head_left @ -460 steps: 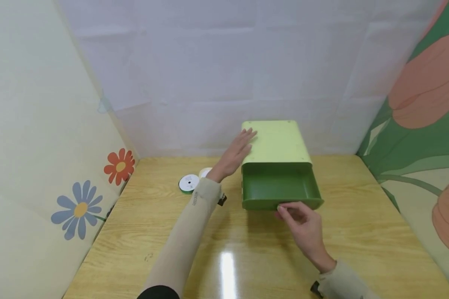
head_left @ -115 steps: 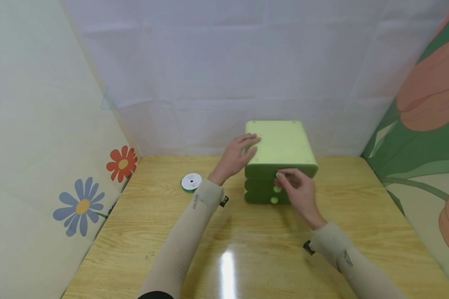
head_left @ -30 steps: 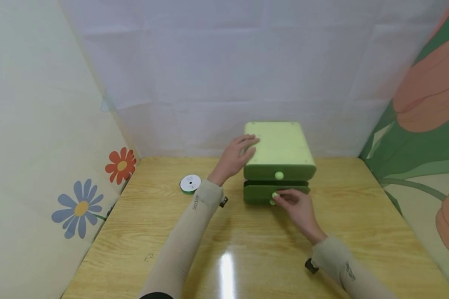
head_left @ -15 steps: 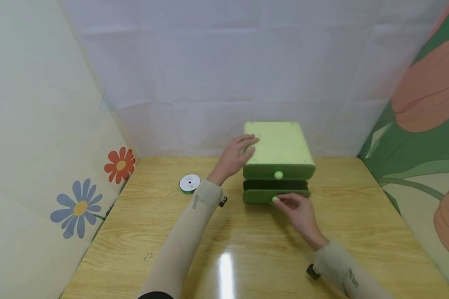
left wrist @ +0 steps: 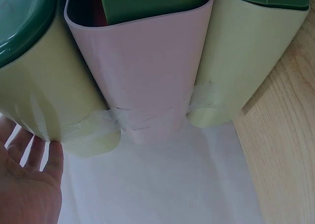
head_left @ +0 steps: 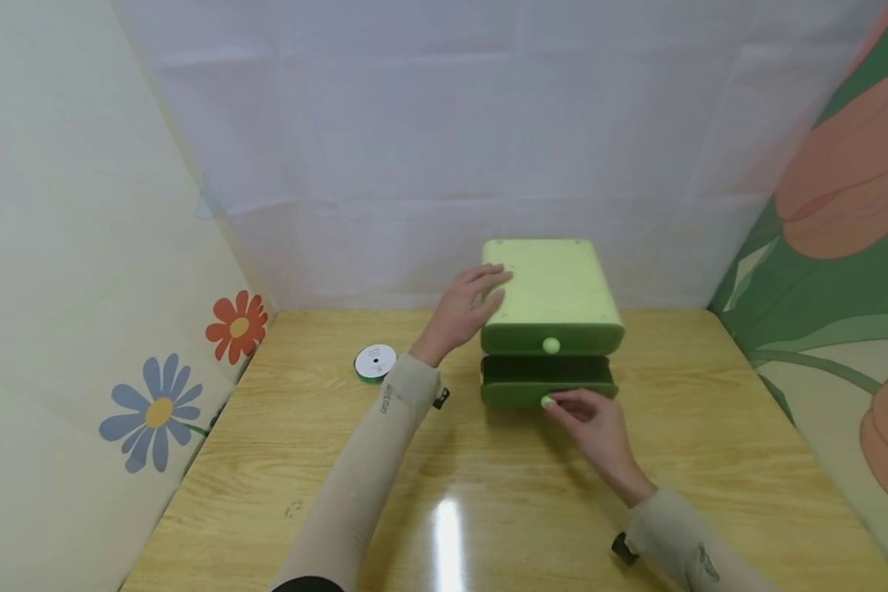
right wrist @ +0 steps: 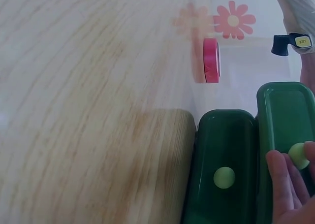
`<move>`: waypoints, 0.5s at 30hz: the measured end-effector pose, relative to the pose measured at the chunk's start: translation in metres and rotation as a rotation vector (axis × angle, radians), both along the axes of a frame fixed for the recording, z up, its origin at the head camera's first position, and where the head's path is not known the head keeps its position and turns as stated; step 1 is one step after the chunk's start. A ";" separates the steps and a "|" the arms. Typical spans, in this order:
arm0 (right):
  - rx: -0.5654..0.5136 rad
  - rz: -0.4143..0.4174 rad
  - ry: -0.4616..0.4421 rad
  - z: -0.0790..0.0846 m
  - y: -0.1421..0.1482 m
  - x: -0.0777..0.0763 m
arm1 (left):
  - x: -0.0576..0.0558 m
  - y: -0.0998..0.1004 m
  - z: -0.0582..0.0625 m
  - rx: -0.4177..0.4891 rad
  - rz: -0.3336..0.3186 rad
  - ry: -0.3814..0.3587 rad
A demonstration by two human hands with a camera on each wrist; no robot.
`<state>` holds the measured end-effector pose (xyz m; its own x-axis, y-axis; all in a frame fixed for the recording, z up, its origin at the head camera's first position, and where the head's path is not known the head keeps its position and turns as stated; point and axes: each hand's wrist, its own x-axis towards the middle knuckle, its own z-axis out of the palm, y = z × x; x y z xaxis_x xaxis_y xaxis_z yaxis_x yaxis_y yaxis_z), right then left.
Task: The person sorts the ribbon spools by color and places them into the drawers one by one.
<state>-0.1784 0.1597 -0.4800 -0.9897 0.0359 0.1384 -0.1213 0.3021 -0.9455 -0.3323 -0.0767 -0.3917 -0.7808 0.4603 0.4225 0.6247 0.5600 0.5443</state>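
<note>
A small drawer cabinet (head_left: 551, 284) with a pale green top and dark green drawers stands towards the back of the table. The middle drawer (head_left: 506, 395) is pulled partway out. The thumb and fingers of my right hand (head_left: 595, 436) pinch its round pale knob (head_left: 546, 402). Above it the top drawer (head_left: 588, 339) is pushed in. My left hand (head_left: 462, 312) rests on the cabinet's left top edge, with its fingers extended. In the left wrist view the middle section's housing (left wrist: 142, 66) is pink, with the green drawer sticking out.
A spool (head_left: 375, 362) with a white face and green edge lies left of the cabinet. In the right wrist view, a pinkish-red spool (right wrist: 211, 60) appears beyond the cabinet. The wooden table (head_left: 385, 526) meets a white backdrop (head_left: 385, 156) behind and painted panels at both sides.
The top drawer, out at first, has been pushed in. My right hand has since drawn the middle drawer towards me. A second pale spool seen earliest no longer shows beside the other.
</note>
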 end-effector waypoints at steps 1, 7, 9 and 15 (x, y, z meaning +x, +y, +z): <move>0.002 -0.001 -0.002 0.001 0.000 0.001 | 0.000 0.000 0.000 0.000 -0.001 -0.001; 0.014 -0.015 -0.008 0.002 0.000 0.007 | 0.001 -0.001 0.000 0.001 -0.005 -0.008; 0.015 -0.017 -0.005 0.001 0.000 0.008 | 0.001 -0.001 0.000 0.000 -0.004 -0.007; 0.012 -0.019 -0.013 0.000 0.001 0.013 | 0.001 0.000 0.001 -0.002 0.001 -0.007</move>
